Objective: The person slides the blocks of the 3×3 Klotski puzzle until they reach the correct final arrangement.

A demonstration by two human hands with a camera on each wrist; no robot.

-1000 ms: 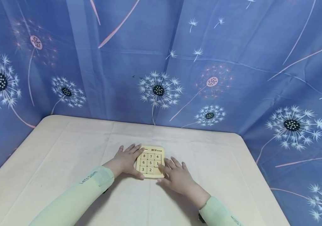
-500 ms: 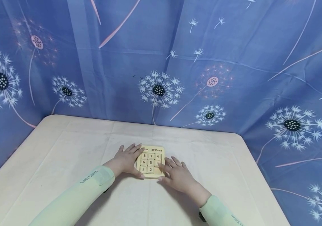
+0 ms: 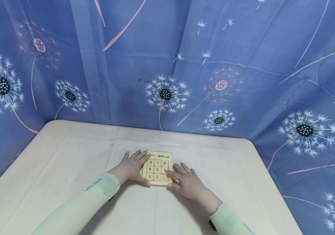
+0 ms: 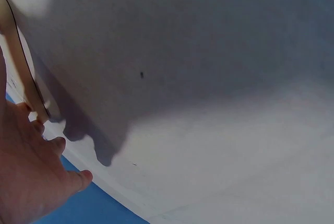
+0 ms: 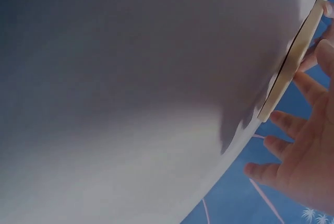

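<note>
A pale wooden number sliding puzzle (image 3: 161, 184) lies flat on the table in the head view. Its number tiles read 8 7 4, then 6 5 1, then 3 2, with a gap at the lower right. Along the left side rests my left hand (image 3: 130, 167), fingers spread, index fingertip at the top left corner and thumb at the bottom left corner. My right hand (image 3: 188, 182) touches tile 1 (image 3: 164, 169) with the index fingertip. Its thumb is by the lower right corner, and the other fingers extend past the right edge. Both wrist views show only the puzzle's edge (image 4: 23, 70).
A light cloth covers the table (image 3: 220, 156). Behind it and at both sides hangs a blue curtain (image 3: 120, 75) with dandelion prints. Pale green sleeves (image 3: 76, 202) cover both forearms.
My right hand, thumb included, has shifted slightly to the right, its index finger still at tile 1. The tile order is the same, and the left hand stays at the puzzle's left side.
</note>
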